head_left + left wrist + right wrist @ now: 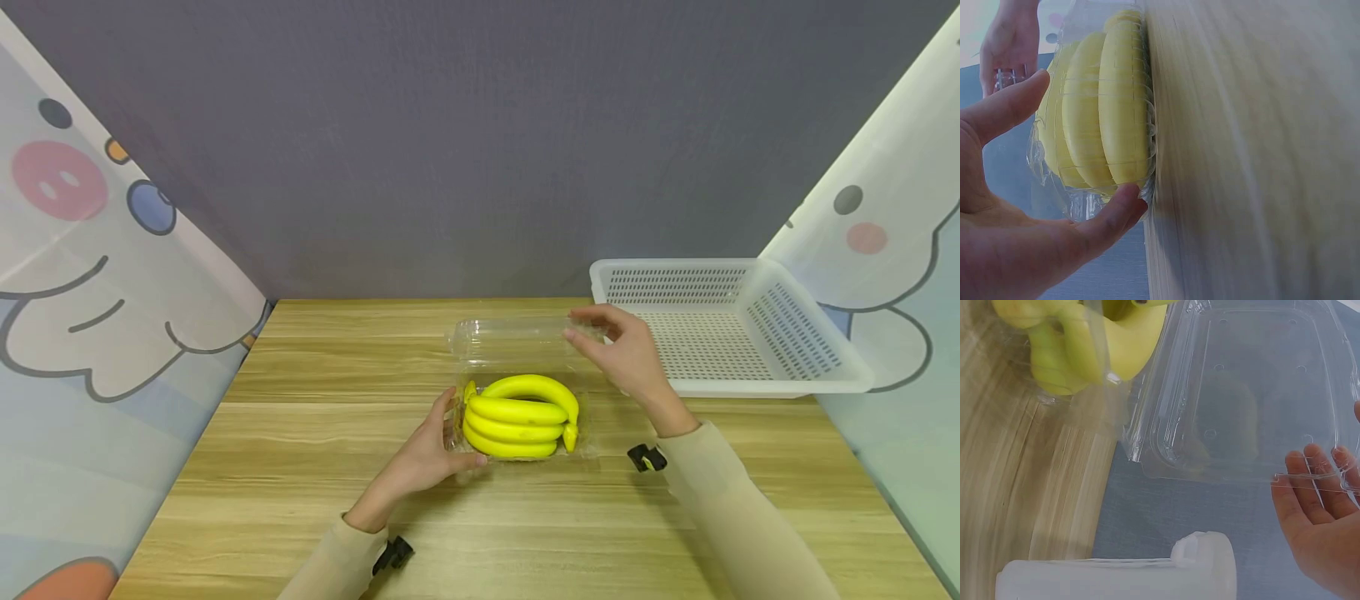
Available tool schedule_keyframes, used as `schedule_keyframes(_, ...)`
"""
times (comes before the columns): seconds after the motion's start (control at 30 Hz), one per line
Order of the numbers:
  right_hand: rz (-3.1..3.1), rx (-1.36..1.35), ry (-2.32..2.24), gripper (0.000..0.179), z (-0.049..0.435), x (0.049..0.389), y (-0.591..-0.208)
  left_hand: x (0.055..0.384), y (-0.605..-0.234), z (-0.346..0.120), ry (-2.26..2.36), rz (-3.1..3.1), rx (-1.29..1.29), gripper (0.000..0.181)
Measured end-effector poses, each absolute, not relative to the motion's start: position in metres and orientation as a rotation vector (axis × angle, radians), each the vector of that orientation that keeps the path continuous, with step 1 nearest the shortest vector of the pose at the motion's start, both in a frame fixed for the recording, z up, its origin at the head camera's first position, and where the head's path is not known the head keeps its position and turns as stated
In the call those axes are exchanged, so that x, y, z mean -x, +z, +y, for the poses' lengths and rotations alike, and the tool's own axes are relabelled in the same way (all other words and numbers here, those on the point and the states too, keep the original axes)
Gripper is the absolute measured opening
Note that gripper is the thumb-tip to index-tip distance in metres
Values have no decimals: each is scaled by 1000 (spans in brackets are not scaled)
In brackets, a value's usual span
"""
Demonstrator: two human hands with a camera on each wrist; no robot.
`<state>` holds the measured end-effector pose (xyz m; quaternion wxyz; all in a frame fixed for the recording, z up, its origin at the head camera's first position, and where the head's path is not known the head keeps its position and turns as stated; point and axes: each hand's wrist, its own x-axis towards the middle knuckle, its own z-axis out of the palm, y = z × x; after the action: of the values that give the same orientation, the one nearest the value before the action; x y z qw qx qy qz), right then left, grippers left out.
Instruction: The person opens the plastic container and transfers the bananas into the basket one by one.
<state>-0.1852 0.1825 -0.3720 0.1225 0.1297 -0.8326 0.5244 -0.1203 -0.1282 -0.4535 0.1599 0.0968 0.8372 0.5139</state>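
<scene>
A clear plastic clamshell box point(588, 417) stands on the wooden table with its lid point(510, 340) raised at the far side. Inside lies a bunch of yellow bananas point(516, 432), curved stem end to the right. My left hand point(423, 454) grips the box's left end, thumb at the near side; in the left wrist view its fingers point(1113, 215) lie against the clear wall. With my right hand point(626, 354) I hold the lid's right edge between thumb and fingers. The right wrist view shows the fingertips behind the transparent lid point(1254, 375).
A white perforated basket point(705, 387) stands at the back right, close behind my right hand. Behind the table point(300, 467) rises a grey wall point(450, 150). Cartoon-printed panels point(90, 275) flank both sides.
</scene>
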Motion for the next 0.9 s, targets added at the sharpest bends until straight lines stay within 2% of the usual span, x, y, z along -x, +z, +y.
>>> schedule_keyframes(0.9, -2520, -312, 1453, 42, 178, 199, -362, 120, -454, -129, 1456, 2399, -282, 119)
